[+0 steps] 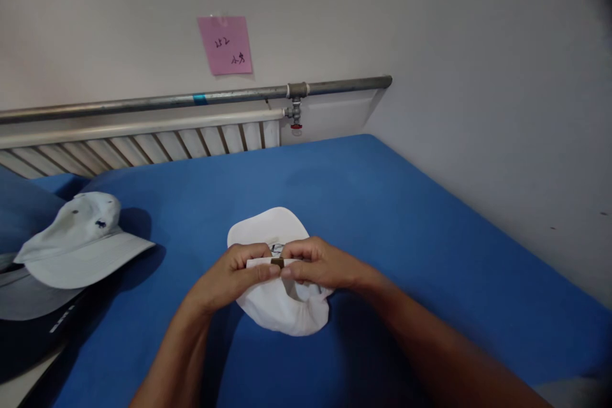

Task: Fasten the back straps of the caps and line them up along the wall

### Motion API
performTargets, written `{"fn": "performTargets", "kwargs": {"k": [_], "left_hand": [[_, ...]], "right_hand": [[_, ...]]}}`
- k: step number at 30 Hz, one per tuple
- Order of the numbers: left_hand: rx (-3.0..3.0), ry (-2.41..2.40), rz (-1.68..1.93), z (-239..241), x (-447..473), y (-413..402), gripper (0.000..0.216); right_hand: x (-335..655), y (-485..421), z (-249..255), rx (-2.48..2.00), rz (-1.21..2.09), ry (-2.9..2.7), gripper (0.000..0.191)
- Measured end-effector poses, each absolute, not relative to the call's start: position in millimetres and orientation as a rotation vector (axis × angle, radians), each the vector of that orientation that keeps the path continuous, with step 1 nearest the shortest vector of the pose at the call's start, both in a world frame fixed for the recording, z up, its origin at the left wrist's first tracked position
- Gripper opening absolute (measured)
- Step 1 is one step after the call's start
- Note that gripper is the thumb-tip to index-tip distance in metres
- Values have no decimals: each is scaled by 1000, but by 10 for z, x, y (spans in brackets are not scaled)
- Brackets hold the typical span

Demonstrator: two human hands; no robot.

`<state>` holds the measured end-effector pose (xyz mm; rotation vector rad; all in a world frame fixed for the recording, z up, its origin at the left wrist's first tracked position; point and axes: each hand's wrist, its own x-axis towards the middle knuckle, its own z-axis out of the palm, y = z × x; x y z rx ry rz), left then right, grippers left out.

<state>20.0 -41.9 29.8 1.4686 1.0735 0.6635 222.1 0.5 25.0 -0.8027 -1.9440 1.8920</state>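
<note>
A white cap [282, 306] lies on the blue surface [430, 236] in front of me, its brim pointing away. My left hand [234, 274] and my right hand [320, 264] meet over its back edge. Both pinch the cap's white strap, where a small brown buckle [278, 262] shows between the thumbs. The fingers of both hands are curled closed on the strap.
A pale blue cap [81, 242] with a small dark logo rests at the left on top of a grey cap [29, 296] and dark fabric. A white radiator [143, 143] and a metal pipe [191, 101] run along the far wall. A pink note [225, 44] hangs above.
</note>
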Motion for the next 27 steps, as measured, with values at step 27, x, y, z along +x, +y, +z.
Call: {"fn": "performTargets", "kwargs": {"k": [27], "left_hand": [[1206, 985, 872, 210, 27, -370, 23]], "right_hand": [[2179, -10, 52, -635, 652, -2420, 27]]}}
